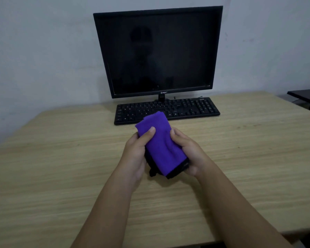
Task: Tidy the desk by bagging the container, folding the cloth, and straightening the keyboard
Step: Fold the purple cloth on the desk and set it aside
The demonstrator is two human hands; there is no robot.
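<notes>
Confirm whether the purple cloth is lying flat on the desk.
No, the purple cloth is folded and held above the desk by the left hand and right hand.

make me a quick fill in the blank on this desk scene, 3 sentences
1. Both hands hold a folded cloth whose colour is ____.
2. The keyboard lies directly in front of the ____.
3. The monitor screen is ____, showing no picture.

Missing words: purple; monitor; dark

I see a dim, bluish, grainy picture with soft, even light and no strong shadows. The monitor point(157, 52) screen shows a faint reflection, perhaps a person. Wide-angle bending curves the desk point(240, 158) edges; details look slightly blurred.
</notes>
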